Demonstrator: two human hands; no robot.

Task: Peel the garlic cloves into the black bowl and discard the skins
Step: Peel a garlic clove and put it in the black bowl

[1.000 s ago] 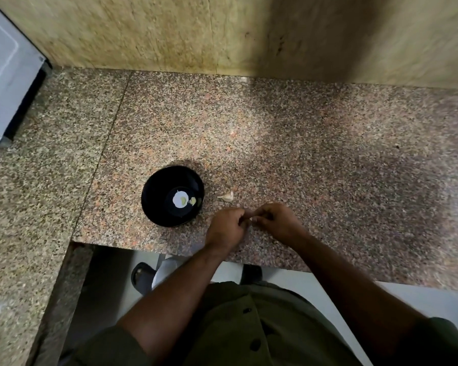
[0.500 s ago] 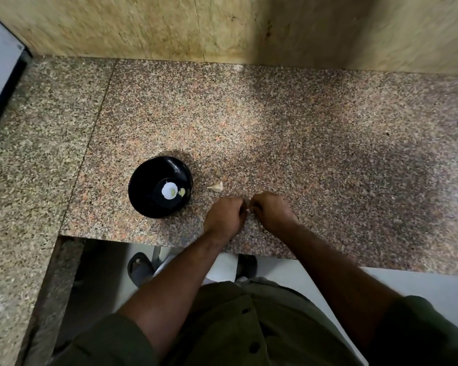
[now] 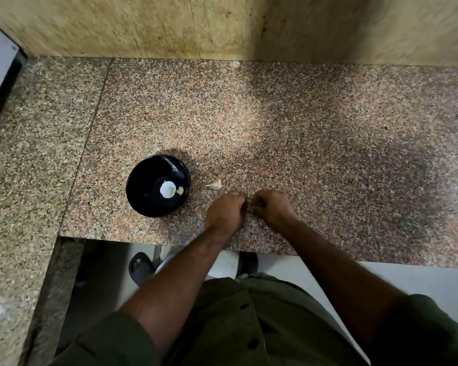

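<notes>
Head view: left hand (image 3: 226, 211) and right hand (image 3: 271, 208) curling together, apparently pinching a hidden clove near the counter (image 3: 328, 154) edge; skin is best pulled gently, black bowl (image 3: 146, 180) and spare clove (image 3: 215, 184) lying just left.

Countertop (image 3: 288, 133): polished speckled granite, pink-brown, with a duller grey-beige slab at left. Wall (image 3: 143, 25): mottled beige stone, smooth. Black bowl (image 3: 146, 180): glossy, plastic or glazed cannot be told. Garlic clove (image 3: 215, 184): papery, matt skin. Shirt (image 3: 236, 326): olive woven cloth, matt.
</notes>
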